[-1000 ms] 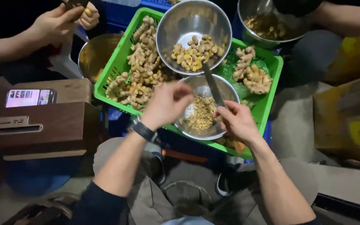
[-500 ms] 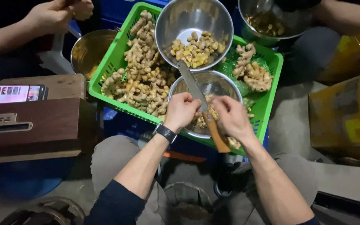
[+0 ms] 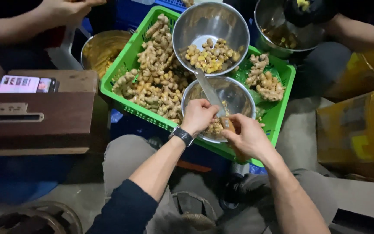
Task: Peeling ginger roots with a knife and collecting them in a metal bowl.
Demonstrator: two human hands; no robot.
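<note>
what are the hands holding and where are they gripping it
The right hand grips a knife by its wooden handle. The left hand is closed over something hidden, above the metal bowl.

Dim grey floor (image 3: 360, 197), wooden box (image 3: 40, 117) at left — yellow cartons (image 3: 360, 130) at right

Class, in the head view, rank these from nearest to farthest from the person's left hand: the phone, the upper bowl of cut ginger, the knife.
1. knife, just right of the left hand
2. upper bowl, beyond it in the crate
3. phone, far left on the wooden box
</note>
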